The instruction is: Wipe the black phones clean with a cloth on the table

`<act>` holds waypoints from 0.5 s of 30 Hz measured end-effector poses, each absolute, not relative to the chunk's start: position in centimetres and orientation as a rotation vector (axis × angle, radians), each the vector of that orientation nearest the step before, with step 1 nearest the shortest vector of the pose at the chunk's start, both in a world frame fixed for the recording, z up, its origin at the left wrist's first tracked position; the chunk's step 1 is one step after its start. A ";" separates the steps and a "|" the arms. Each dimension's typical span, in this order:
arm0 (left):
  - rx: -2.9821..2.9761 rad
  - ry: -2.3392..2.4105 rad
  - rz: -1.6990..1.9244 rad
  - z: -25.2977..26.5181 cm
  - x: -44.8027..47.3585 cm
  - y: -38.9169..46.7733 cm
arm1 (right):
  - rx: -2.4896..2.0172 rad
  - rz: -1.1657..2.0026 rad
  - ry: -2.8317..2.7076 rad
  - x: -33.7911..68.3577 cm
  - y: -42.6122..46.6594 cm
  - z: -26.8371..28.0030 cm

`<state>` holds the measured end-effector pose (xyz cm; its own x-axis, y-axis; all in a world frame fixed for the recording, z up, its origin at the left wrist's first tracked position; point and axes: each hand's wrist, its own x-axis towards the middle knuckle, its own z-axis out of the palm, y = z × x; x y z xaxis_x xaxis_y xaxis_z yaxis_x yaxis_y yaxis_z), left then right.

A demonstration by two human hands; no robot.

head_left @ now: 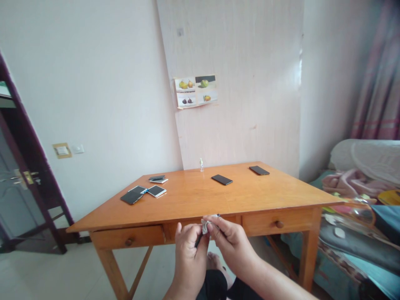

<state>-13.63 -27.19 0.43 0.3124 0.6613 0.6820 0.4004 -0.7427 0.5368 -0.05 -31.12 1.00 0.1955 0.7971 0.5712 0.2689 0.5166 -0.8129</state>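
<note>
Both hands meet just in front of the table's near edge. My left hand (191, 246) is closed around a thin dark object (198, 240), mostly hidden by the fingers; its kind cannot be made out. Pinched in the fingers of my right hand (231, 241) is a small crumpled white cloth or tissue (205, 226), which also touches the left fingertips. Beyond the hands, a black phone (222, 179) lies flat near the middle of the wooden table (187, 204). Another dark phone (259, 170) rests farther back to the right.
Several phones, among them a white-framed one (156, 191) and a black one (132, 197), lie at the table's left. A small clear bottle (201, 164) stands at the back edge. To the right is a bed (350, 250) piled with things; a door (18, 200) stands at left.
</note>
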 end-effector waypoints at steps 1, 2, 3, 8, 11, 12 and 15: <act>2.314 0.973 1.404 0.3 -13.7 -27.2 | -1.027 0.502 -1.317 0.3 -30.8 0.9; 2.315 0.982 1.401 0.2 -13.8 -27.2 | -1.042 0.519 -1.260 0.6 -30.5 0.7; 2.318 0.986 1.390 0.1 -13.8 -27.2 | -1.060 0.527 -1.211 0.9 -30.2 0.6; 2.320 0.955 1.419 -0.5 -13.6 -26.8 | -1.038 0.489 -1.323 -0.3 -31.1 1.0; 2.309 0.916 1.436 -0.4 -13.7 -26.8 | -1.003 0.482 -1.407 -1.0 -31.5 1.5; 2.304 0.918 1.435 -0.3 -13.8 -26.9 | -1.005 0.496 -1.389 -0.8 -31.3 1.5; 2.291 0.953 1.424 -0.1 -14.0 -27.1 | -1.059 0.517 -1.245 0.8 -30.1 1.0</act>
<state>-14.04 -27.14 -0.09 0.2966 0.6613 0.6889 0.3852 -0.7430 0.5473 0.77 -30.05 0.99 0.2936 0.8110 0.5060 0.2142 0.4601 -0.8617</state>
